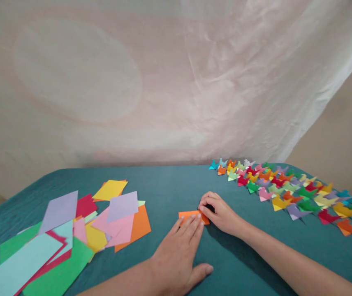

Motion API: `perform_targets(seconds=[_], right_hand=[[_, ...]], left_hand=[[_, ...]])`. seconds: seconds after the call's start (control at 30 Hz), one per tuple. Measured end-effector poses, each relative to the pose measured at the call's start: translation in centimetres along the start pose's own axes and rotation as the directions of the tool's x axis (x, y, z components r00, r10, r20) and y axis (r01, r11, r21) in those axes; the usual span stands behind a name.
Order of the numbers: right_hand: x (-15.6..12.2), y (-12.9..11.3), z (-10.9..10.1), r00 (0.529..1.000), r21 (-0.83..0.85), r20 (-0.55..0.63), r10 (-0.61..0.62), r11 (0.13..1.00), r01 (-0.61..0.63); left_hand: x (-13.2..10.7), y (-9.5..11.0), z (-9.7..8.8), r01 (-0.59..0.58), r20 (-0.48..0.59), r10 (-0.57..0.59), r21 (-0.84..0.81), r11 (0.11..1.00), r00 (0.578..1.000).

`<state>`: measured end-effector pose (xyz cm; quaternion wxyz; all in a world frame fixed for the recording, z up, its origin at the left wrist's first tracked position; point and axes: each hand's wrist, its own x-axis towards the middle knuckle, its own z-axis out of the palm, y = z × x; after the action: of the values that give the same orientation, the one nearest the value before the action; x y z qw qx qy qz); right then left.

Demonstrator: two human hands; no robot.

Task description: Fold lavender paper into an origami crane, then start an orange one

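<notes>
A small folded orange paper [190, 215] lies on the teal tablecloth [170, 185] in front of me. My left hand [180, 255] lies flat with its fingers stretched out, the fingertips pressing on the near edge of the orange paper. My right hand [221, 211] is curled at the paper's right end, its fingertips pinched down on the paper there.
A loose pile of coloured paper sheets [71, 234] spreads over the left of the table. Several small folded paper figures [290, 191] in many colours lie in rows at the right, running to the table's edge. A pale cloth backdrop [163, 82] hangs behind the table.
</notes>
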<state>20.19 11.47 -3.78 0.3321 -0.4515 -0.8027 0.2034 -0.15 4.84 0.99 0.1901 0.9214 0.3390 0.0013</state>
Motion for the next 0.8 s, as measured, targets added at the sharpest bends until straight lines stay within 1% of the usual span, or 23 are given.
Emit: perform_targets(seconds=[0.17, 0.33, 0.57, 0.67, 0.8], right_hand=[[-0.2, 0.4, 0.0, 0.998, 0.021, -0.056, 0.026, 0.999, -0.025], [-0.4, 0.3, -0.6, 0.997, 0.068, -0.06, 0.048, 0.997, -0.044], [-0.6, 0.3, -1.8, 0.998, 0.116, 0.031, -0.062, 0.992, 0.058], [-0.7, 0.3, -2.1, 0.992, 0.083, 0.062, -0.11, 0.991, 0.105], [-0.9, 0.0, -2.4, 0.972, -0.009, 0.098, -0.213, 0.977, 0.215]], left_hand=[[0.0, -0.1, 0.2, -0.003, -0.025, 0.003, 0.007, 1.0, 1.0], [0.1, -0.2, 0.2, -0.016, -0.038, 0.016, 0.012, 1.0, 0.999], [0.1, -0.2, 0.1, -0.006, -0.022, 0.006, 0.016, 1.0, 1.0], [0.1, -0.2, 0.1, -0.009, -0.021, 0.009, 0.013, 1.0, 1.0], [0.2, -0.1, 0.1, -0.008, -0.045, 0.009, 0.011, 1.0, 0.999]])
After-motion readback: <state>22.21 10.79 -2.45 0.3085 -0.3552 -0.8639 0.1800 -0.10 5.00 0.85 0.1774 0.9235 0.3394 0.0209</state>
